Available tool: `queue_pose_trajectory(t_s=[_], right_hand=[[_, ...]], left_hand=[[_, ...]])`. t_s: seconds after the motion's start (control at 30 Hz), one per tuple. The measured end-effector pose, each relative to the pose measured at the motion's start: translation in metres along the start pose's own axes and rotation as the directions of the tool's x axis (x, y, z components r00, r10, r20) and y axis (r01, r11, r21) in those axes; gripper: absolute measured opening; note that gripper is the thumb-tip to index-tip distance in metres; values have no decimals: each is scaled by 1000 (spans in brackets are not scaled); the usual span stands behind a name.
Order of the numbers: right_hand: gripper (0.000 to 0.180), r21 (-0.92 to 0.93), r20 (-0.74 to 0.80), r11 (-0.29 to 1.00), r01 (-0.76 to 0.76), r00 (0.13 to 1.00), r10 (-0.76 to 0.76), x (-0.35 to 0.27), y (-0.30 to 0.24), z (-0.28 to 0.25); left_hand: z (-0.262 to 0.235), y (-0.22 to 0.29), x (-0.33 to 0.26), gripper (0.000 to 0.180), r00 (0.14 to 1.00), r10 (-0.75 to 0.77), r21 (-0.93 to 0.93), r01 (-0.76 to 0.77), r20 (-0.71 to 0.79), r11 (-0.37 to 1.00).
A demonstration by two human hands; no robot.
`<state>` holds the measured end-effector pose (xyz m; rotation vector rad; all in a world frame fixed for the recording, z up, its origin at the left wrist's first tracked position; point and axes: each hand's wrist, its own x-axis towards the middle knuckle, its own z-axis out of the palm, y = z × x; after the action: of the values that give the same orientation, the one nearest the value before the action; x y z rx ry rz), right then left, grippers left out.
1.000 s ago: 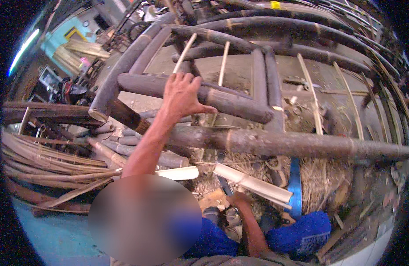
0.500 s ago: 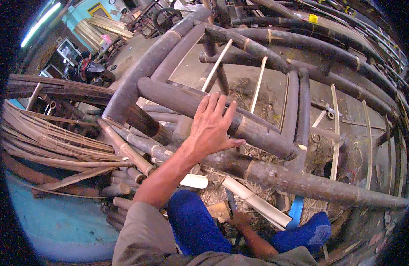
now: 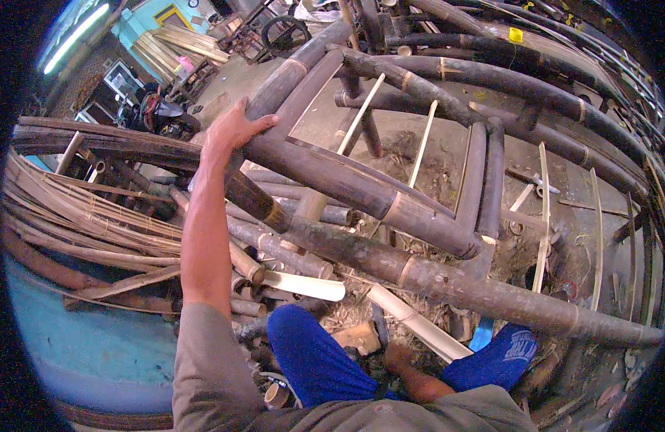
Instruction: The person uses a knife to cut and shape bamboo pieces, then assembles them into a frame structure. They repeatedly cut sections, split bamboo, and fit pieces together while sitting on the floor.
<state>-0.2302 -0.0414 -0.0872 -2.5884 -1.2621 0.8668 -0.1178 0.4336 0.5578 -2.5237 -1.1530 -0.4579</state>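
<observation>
Left hand [image 3: 231, 133] clamped over end of dark bamboo pole [image 3: 347, 191]; right hand [image 3: 397, 356] low between knees, grip unclear

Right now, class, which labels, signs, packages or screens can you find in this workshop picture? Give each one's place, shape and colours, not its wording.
Yellow tag: small square, stuck on a dark bamboo pole at the top right.
White print: small patch on the blue shorts at the right knee, bottom right.
No screens or packages can be made out.
</observation>
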Motion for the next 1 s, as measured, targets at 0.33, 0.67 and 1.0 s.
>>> queue_pose_trajectory(t_s=[0.33,0.67,1.0], right_hand=[[60,72,364,997,-11,931,-16,2,9,-50],[63,330,63,927,178,976,-210,-86,-17,-305],[63,561,-177,810,169,981,-82,-156,-10,-483]], left_hand=[[8,-12,-1,118,987,-32,-100,48,159,994],[14,-16,-1,118,981,-49,-85,66,189,994],[8,-7,-11,115,986,-66,-35,72,152,997]])
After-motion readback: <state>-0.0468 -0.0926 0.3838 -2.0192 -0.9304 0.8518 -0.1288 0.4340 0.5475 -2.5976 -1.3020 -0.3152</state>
